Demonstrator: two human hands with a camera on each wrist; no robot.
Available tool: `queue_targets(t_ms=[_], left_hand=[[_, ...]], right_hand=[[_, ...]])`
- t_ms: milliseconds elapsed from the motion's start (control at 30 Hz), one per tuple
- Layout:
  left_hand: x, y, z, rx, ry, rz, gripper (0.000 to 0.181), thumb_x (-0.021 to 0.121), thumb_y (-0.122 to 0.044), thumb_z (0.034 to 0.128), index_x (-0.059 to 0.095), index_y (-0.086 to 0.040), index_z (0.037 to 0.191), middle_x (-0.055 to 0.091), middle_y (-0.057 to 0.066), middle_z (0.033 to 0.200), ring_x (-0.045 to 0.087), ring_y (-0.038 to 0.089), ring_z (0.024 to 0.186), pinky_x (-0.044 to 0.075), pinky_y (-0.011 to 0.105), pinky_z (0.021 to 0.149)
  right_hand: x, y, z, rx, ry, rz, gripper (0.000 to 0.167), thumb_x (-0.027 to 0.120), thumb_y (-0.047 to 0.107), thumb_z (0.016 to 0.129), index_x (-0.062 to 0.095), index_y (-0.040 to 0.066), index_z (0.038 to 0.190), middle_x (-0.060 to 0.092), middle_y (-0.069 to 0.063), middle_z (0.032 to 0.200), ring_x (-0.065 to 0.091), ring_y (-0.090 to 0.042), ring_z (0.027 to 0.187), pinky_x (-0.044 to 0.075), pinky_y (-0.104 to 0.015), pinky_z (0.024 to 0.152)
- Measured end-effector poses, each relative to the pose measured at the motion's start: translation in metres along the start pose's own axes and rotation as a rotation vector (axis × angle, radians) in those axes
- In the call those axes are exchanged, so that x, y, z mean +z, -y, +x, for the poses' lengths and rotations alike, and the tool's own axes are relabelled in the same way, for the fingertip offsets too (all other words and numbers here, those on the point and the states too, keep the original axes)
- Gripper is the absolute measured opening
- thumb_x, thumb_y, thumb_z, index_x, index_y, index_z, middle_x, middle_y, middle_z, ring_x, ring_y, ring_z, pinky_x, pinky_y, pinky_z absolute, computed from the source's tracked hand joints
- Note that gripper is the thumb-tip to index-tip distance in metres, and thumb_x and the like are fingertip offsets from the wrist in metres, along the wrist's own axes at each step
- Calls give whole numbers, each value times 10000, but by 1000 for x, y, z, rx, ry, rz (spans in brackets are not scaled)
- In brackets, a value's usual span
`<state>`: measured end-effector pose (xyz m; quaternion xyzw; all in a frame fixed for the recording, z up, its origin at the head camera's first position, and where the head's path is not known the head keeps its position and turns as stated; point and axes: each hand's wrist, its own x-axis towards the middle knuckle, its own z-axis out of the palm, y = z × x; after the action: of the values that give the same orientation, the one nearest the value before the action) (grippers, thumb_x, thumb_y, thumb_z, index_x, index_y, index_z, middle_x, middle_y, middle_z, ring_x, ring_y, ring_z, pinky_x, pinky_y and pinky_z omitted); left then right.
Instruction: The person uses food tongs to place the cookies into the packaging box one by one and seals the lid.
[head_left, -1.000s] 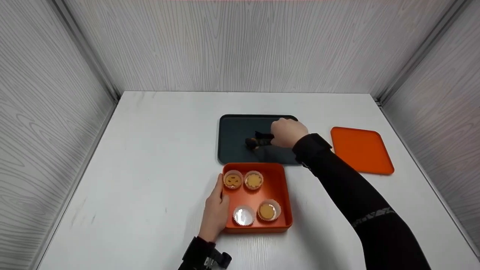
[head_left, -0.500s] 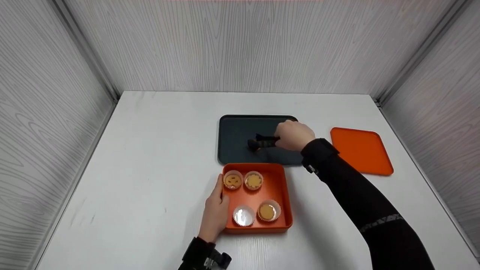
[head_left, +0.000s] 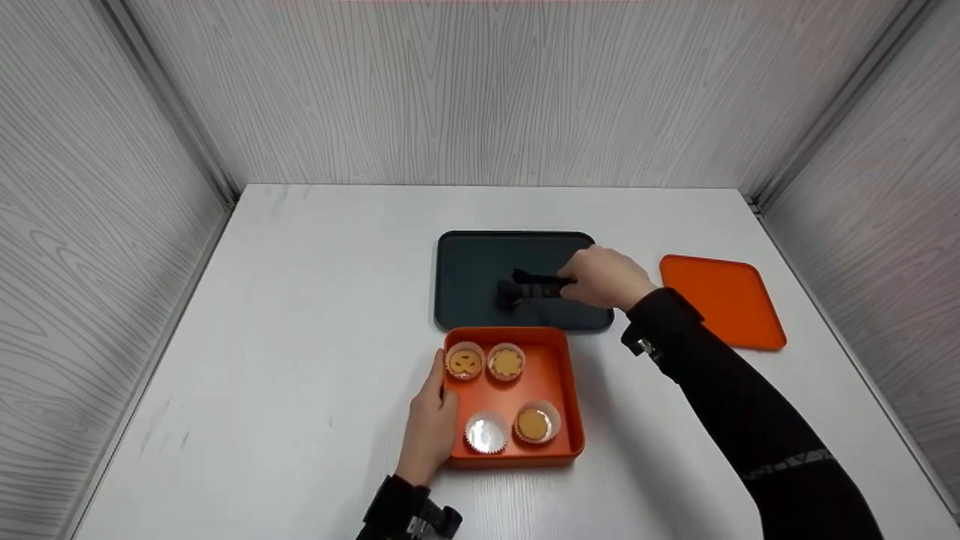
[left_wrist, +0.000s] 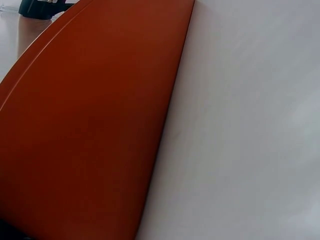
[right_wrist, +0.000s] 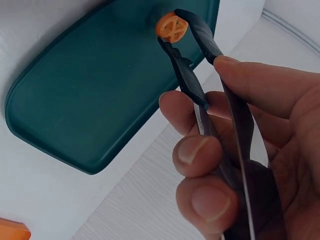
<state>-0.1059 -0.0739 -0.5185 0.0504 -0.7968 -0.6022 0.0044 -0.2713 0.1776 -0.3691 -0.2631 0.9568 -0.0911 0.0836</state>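
On my head feed the right hand [head_left: 604, 277] has eased a little to the right and toward the near side since a second ago, and the black tongs [head_left: 538, 290] in it have slid the same way, their tips over the dark green tray [head_left: 472, 262]. Back then a bit of orange showed at the tips from above; now the tongs cover it, so I go to the right wrist view to find the small orange latticed piece [right_wrist: 172, 27] sitting between the two tips, both of which look to be touching it. I can't tell whether it is off the tray. The right hand is curled round the tongs with digits on both arms. The left hand [head_left: 429, 424] hasn't shifted: it holds the left wall of the orange box [head_left: 547, 367] between barely bent fingers outside and the thumb at the rim. My left wrist view gives mostly that outer wall and the white surface [left_wrist: 250, 125]. In the box the four paper cups [head_left: 486, 433] stay put, three with cookies: a cutout cookie [head_left: 464, 364] far left, a star-edged cookie [head_left: 506, 363] beside it, and a round cookie [head_left: 532, 424] near right. The flat orange tray [head_left: 724, 300] lies where it was, to the right.
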Motion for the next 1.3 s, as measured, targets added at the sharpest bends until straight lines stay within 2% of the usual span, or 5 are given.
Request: queue_targets(t_ms=[200, 333, 600, 933, 1300], left_hand=[[0, 0, 0, 1, 1, -9, 607, 420, -114, 1055, 235, -80, 1632, 278, 72, 1674, 264, 203, 1522, 298, 457, 1215], [0, 0, 0, -4, 0, -11, 609, 422, -116, 1054, 235, -84, 1633, 280, 71, 1672, 271, 201, 1517, 335, 442, 1186], [0, -1, -1, -4, 3, -3, 612, 421, -105, 1052, 231, -82, 1633, 273, 76, 1674, 354, 174, 1451, 386, 394, 1026], [-1, -1, 0, -6, 6, 14, 611, 417, -107, 1049, 238, -85, 1633, 278, 66, 1671, 378, 183, 1430, 388, 399, 1059], [0, -3, 0, -3, 2, 14, 613, 429, -110, 1049, 246, -94, 1633, 287, 65, 1667, 352, 183, 1457, 398, 401, 1048]], right_hand=[[-2, -7, -12, -37, -29, 60, 210, 695, 103, 914, 808, 76, 1088, 678, -57, 747, 476, -135, 578, 402, -292, 593], [-2, -10, -21, -91, -44, 96, 173, 685, 89, 922, 806, 90, 1045, 605, -31, 679, 438, -131, 556, 378, -297, 587], [-3, -8, -45, -82, 20, 169, 314, 698, 157, 960, 744, 72, 1259, 760, -127, 1120, 571, -157, 675, 492, -298, 653], [-2, 5, -76, -211, 42, 243, 265, 704, 148, 959, 773, 124, 1215, 757, -5, 940, 508, -85, 617, 415, -221, 550], [12, 18, -78, -256, 111, 193, 257, 740, 209, 944, 778, 172, 1196, 706, 77, 857, 534, -79, 657, 450, -230, 592]])
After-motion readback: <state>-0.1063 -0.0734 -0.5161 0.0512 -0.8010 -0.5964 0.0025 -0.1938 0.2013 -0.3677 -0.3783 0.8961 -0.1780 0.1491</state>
